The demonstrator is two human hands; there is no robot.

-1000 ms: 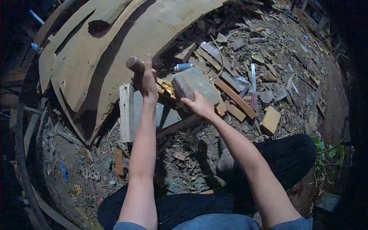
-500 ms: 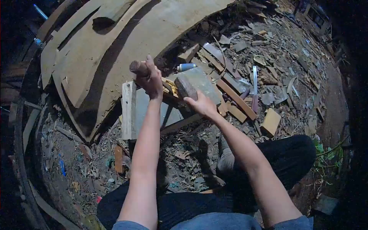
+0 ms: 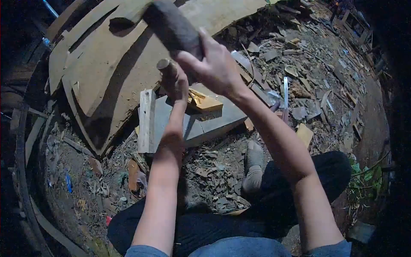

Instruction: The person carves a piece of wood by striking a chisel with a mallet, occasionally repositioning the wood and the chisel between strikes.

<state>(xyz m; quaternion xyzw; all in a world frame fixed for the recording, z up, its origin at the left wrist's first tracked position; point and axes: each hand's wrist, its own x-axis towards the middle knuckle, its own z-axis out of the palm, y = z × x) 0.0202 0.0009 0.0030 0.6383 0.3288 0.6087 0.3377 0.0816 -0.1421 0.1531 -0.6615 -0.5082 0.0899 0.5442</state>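
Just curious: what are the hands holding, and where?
Right hand grips a wooden club by its lower end; left hand wraps a wooden handle just below its top.

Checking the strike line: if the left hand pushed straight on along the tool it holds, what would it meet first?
Probably the yellow wood piece on the grey slab, though the left hand hides the tip of the tool.
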